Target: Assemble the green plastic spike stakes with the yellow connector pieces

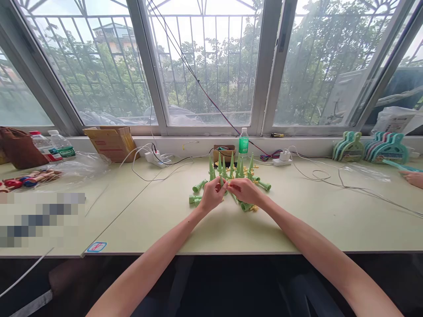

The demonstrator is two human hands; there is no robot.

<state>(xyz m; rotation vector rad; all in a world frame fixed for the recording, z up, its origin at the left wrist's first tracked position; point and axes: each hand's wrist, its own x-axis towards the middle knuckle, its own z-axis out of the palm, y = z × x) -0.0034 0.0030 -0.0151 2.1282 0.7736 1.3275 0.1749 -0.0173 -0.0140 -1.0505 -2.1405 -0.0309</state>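
My left hand is closed around a slim green cone-shaped plastic piece, its tip pointing up. Close beside it, my right hand has its fingers pinched together at the same piece; whatever small part they hold is too tiny to name. Behind both hands stand several pointed green cones. Green tubes lie around them, one to the left, another to the right, and an open-ended tube below my right hand. Small yellow pieces are scattered among them.
A small brown box and a green-labelled bottle stand behind the pieces. Power strips and white cables run along the back. A cardboard box is left; teal hanger-like items and another person's hand are right.
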